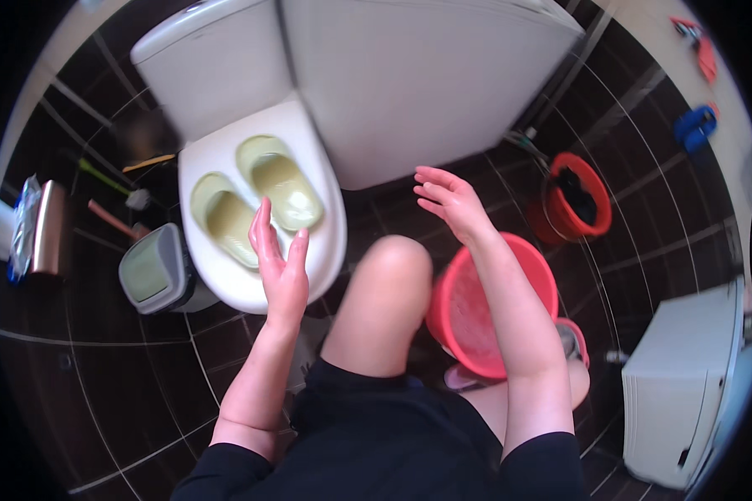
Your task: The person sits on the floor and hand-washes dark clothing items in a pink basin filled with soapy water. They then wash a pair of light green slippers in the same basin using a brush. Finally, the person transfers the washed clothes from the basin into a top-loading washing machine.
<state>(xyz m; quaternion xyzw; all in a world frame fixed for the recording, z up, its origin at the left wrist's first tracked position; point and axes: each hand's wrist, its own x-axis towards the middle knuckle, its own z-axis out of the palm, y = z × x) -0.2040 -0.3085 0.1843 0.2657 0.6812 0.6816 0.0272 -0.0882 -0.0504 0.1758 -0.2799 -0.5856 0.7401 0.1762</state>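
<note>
In the head view, the left hand (282, 271) is open, with its fingers up and its thumb a bit apart; it is empty, and it is nearest to the two pale yellow-green plastic slippers (286, 190); I cannot tell if it touches them; the slippers lie side by side on the shut white toilet lid (330, 250), on the left; the right hand (453, 203) is open and empty too, with its fingers loosely spread and pointing left; it is up in the air, right of the slippers; the big round pink-red tub (468, 321) is on the right, partly behind the right arm, with cloudy water in it; farther right is a round orange-red bucket (597, 171) with something black inside; a small grey bin with a green panel on its lid (149, 271) is just left of the toilet; the floor has dark brown tiles (217, 338).
</note>
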